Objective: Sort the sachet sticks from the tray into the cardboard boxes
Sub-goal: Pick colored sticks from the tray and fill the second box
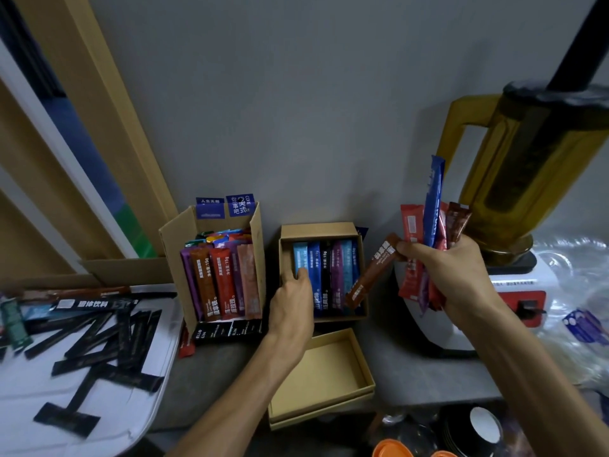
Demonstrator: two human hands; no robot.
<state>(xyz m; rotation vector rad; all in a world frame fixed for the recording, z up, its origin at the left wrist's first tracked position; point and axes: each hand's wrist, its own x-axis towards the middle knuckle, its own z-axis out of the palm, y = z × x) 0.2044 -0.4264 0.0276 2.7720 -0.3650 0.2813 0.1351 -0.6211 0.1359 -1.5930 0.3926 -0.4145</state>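
White tray [155, 395] at L: black sachet sticks [99, 341] lie flat, crisscrossed. Tall open cardboard box [173, 255] is packed w/ upright multicolour sticks [224, 282]; small flat box [329, 229] to its R holds blue, black & purple sticks [324, 278] side by side, w/ empty shallow box [316, 367] just in front. Red/blue/brown bunch [431, 209] fans up from right hand [458, 275], w/ one brown stick [372, 275] slanting down over small box's R wall.

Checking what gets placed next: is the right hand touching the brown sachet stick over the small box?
Touching. Head view: the right hand pinches the brown sachet stick by its upper end, thumb on top.
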